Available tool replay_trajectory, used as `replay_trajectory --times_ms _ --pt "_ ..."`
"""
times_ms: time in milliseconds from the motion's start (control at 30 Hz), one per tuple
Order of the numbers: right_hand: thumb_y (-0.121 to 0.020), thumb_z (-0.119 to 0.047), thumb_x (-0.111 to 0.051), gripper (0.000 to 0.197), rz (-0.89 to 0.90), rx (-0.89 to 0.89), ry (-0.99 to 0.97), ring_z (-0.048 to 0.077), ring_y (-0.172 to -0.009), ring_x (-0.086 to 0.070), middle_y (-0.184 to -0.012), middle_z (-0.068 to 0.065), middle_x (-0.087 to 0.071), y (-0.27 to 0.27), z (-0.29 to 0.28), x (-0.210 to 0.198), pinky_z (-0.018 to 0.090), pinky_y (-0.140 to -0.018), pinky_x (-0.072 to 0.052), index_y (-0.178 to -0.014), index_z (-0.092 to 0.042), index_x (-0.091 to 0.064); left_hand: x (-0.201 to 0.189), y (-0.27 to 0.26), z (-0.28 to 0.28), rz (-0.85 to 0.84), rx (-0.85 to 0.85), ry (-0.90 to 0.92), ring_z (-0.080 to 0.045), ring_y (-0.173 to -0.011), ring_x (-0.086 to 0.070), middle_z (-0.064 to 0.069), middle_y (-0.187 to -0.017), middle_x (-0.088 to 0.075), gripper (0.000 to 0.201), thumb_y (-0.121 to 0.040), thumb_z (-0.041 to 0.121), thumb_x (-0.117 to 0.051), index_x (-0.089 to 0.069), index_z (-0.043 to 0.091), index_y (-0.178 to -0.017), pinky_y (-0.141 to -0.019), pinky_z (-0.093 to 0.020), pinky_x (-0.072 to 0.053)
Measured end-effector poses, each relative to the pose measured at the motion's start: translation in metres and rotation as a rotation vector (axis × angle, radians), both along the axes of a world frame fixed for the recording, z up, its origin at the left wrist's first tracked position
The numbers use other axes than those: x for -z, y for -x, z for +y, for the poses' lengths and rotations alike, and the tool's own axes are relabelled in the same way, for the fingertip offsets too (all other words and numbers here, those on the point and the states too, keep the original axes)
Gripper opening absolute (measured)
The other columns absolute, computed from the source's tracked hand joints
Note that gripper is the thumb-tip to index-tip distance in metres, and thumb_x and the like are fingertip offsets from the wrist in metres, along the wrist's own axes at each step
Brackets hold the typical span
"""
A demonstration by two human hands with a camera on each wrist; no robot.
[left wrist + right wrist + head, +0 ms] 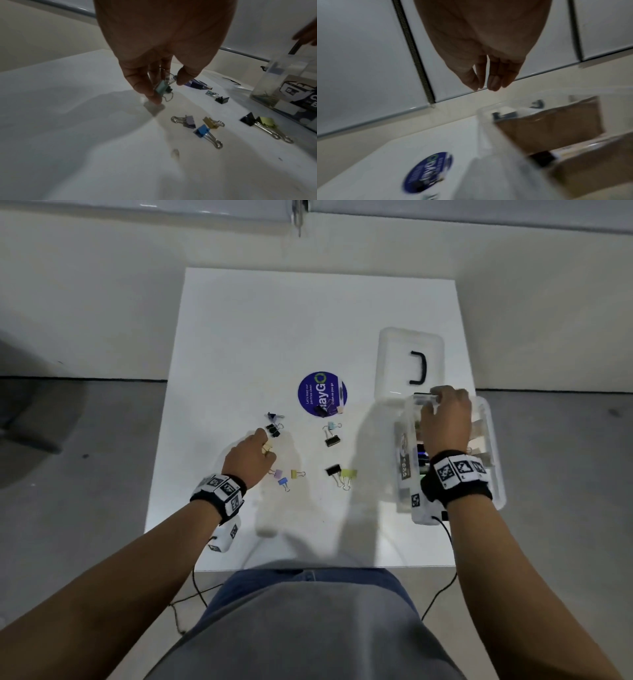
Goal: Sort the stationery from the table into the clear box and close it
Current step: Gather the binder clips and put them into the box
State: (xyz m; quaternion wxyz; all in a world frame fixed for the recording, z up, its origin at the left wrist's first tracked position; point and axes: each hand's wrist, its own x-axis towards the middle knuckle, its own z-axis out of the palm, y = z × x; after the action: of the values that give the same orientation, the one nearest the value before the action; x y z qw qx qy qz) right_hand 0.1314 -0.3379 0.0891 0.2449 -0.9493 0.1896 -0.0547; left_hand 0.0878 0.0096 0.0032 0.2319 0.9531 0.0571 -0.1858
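Several binder clips lie loose on the white table (239,337). My left hand (265,445) pinches a pale clip (161,88) just above the tabletop, beside a black clip (273,430). Close by lie a lilac clip (189,121), a yellow one (211,122) and a blue one (202,131). The clear box (496,460) stands open at the right, with brown packets (547,125) inside. My right hand (433,402) hovers over the box's far end, its fingers (494,82) straight and holding nothing.
The box's lid (404,350) with a black handle lies behind the box. A round blue sticker (322,386) marks the table's middle, with clips on its near edge. More clips lie between my hands (342,473). The table's near edge is at my waist.
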Motion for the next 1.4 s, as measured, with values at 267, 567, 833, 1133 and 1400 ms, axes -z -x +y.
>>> replay_trajectory --times_ms 267,567,833,1133,1400 --pt "-0.086 -0.029 -0.067 0.066 0.604 -0.35 -0.033 0.042 -0.108 -0.052 -0.138 0.017 -0.027 0.056 0.123 0.066 0.045 -0.083 -0.05 -0.14 -0.025 -0.028 0.006 0.02 -0.002 0.056 0.06 0.105 -0.025 -0.088 -0.058 -0.01 -0.121 -0.041 0.033 -0.09 0.006 -0.049 -0.061 0.018 -0.118 -0.085 -0.028 -0.048" --pt "-0.089 -0.008 -0.051 0.049 0.586 -0.531 0.133 0.039 -0.105 -0.045 -0.126 0.019 -0.038 0.068 0.134 0.105 0.038 -0.068 -0.041 -0.135 -0.018 -0.038 0.013 0.03 -0.014 0.035 0.095 0.064 -0.024 -0.073 -0.048 -0.007 -0.107 -0.036 0.027 -0.082 -0.011 -0.048 -0.055 0.004 -0.103 -0.066 -0.029 -0.043" --pt "-0.087 -0.009 -0.051 0.035 0.468 -0.376 -0.046 0.038 -0.092 -0.056 -0.106 0.018 -0.051 0.052 0.113 0.088 0.035 -0.068 -0.042 -0.121 -0.011 -0.048 -0.005 0.011 -0.028 -0.081 0.062 0.133 -0.024 -0.077 -0.058 -0.011 -0.112 -0.044 0.026 -0.085 -0.01 -0.05 -0.058 0.007 -0.102 -0.079 -0.035 -0.053" --pt "-0.083 -0.01 -0.052 0.055 0.536 -0.505 -0.029 0.037 -0.102 -0.05 -0.128 0.013 -0.033 0.06 0.108 0.08 0.041 -0.074 -0.046 -0.132 -0.029 -0.037 -0.022 -0.013 -0.056 -0.067 0.049 0.079 -0.029 -0.091 -0.057 -0.015 -0.106 -0.054 0.015 -0.088 0.006 -0.056 -0.062 0.012 -0.1 -0.074 -0.028 -0.041" --pt "-0.076 -0.003 -0.059 0.052 0.548 -0.683 -0.019 0.037 -0.103 -0.05 -0.125 0.017 -0.034 0.055 0.107 0.09 0.036 -0.068 -0.043 -0.125 -0.017 -0.045 -0.023 0.009 -0.072 0.053 -0.032 0.046 -0.024 -0.088 -0.052 -0.008 -0.103 -0.052 0.01 -0.088 0.016 -0.055 -0.061 0.021 -0.093 -0.077 -0.028 -0.037"
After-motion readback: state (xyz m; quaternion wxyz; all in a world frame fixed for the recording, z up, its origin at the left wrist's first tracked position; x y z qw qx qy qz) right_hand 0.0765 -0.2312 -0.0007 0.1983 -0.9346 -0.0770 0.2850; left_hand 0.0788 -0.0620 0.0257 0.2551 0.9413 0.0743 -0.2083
